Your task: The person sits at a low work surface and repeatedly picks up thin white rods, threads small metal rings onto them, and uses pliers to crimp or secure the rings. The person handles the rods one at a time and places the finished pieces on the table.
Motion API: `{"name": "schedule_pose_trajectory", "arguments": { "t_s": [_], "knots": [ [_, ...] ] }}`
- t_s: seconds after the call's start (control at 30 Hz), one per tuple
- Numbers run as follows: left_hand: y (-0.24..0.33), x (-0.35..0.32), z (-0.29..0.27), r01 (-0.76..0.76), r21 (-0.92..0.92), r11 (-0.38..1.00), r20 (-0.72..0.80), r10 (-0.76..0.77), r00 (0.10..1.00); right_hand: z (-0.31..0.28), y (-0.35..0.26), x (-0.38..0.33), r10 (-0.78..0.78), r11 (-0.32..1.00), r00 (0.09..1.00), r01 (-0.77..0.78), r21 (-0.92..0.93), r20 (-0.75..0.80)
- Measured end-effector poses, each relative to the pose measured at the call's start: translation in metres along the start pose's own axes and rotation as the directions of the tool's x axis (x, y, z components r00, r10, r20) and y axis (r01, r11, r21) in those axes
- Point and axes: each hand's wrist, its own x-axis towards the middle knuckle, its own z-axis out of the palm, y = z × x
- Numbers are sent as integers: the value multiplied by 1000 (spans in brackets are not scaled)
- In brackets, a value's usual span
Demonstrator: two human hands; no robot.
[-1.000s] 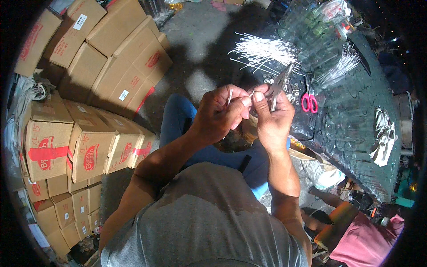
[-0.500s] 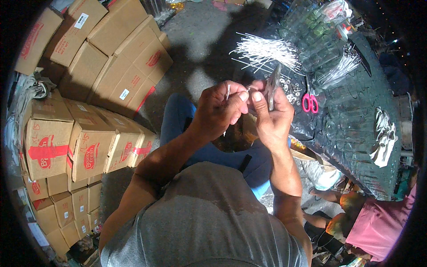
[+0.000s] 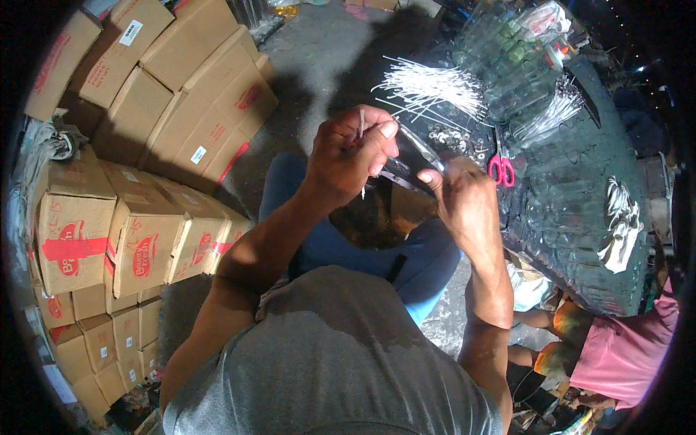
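My left hand (image 3: 351, 156) is closed with thumb and fingers pinched on a thin white wick (image 3: 362, 123); its upper end sticks up past the knuckles and its lower end shows beneath the fingers. In my right hand (image 3: 467, 199) is a pair of metal pliers (image 3: 420, 147), its fingers wrapped about the handles. The plier jaws point left and reach the left fingertips, where a small part I cannot make out lies at the tip. A heap of white wicks (image 3: 428, 85) lies beyond the hands, next to scattered small metal discs (image 3: 453, 138).
Pink-handled scissors (image 3: 500, 168) lie right of the discs. A second wick bundle (image 3: 554, 112), clear glasses (image 3: 551, 192) and white cloth gloves (image 3: 620, 225) are on the dark table. Cardboard boxes (image 3: 141, 239) are stacked at left. A person in a pink garment (image 3: 623, 355) is at lower right.
My right hand has turned the pliers from upright to pointing left, bringing their jaws to the left fingertips. It has also moved slightly right and nearer. My left hand has shifted slightly up and left.
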Motion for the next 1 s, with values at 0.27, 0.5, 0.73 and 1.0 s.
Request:
{"name": "schedule_pose_trajectory", "arguments": {
  "t_s": [0.27, 0.5, 0.73, 1.0],
  "knots": [
    [-1, -6, -3, 3, 47, 999, 35, -4, 999, 4, -2, 2, -78, 996, 995, 81, 48, -58],
    [3, -6, 2, -3, 65, 998, 79, -2, 997, 6, 3, -2, -1, 993, 997, 9, 121, -74],
    [-4, 4, -8, -100, 296, 950, 272, 17, 962, 0, 15, -8, 130, 985, 990, -124, 119, -48],
    [-2, 35, -33, -455, 735, 503, 404, 215, 889, -35, 50, -3, 270, 950, 946, -293, -112, -180]
  ]
}}
